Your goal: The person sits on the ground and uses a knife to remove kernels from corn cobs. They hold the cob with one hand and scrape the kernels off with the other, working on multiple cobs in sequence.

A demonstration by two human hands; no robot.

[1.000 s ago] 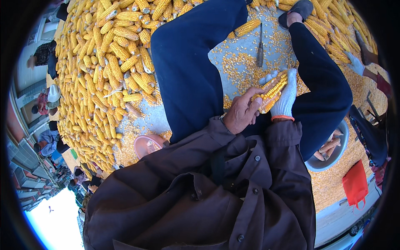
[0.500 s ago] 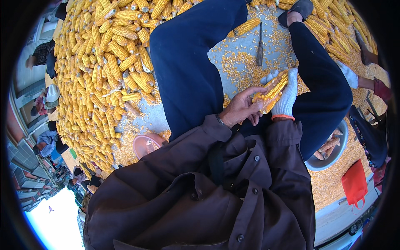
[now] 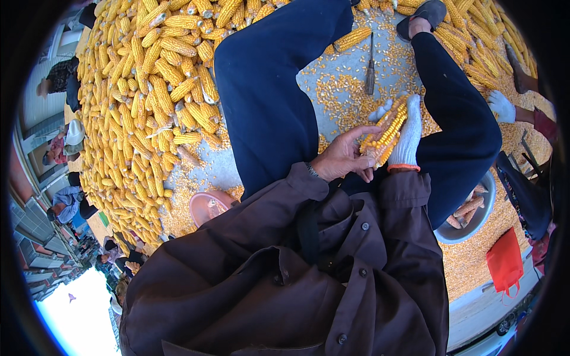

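Observation:
A partly shelled corn cob (image 3: 388, 134) lies tilted between my two hands above the gap between my knees. Rows of yellow kernels remain on it, beside a bare strip. My right hand (image 3: 408, 132), in a white knit glove with an orange cuff, is closed around the cob's far side. My bare left hand (image 3: 343, 155), with a dark band at the wrist, grips the near end between thumb and fingers. Part of the left fingers is hidden under the cob. Beyond the hands a screwdriver-like tool (image 3: 370, 74) rests on the kernel-strewn ground.
A large heap of corn cobs (image 3: 160, 89) spreads at the left and far side. A pink basin (image 3: 205, 207) stands left of me; a grey basin (image 3: 490, 204) with stripped cobs is at the right, near a red bag (image 3: 505, 260). Another person's gloved hand (image 3: 502, 107) shows at far right.
The cob has turned slightly more upright, with its far end raised, and my right hand has shifted with it. The other person's gloved hand at the right has moved a little.

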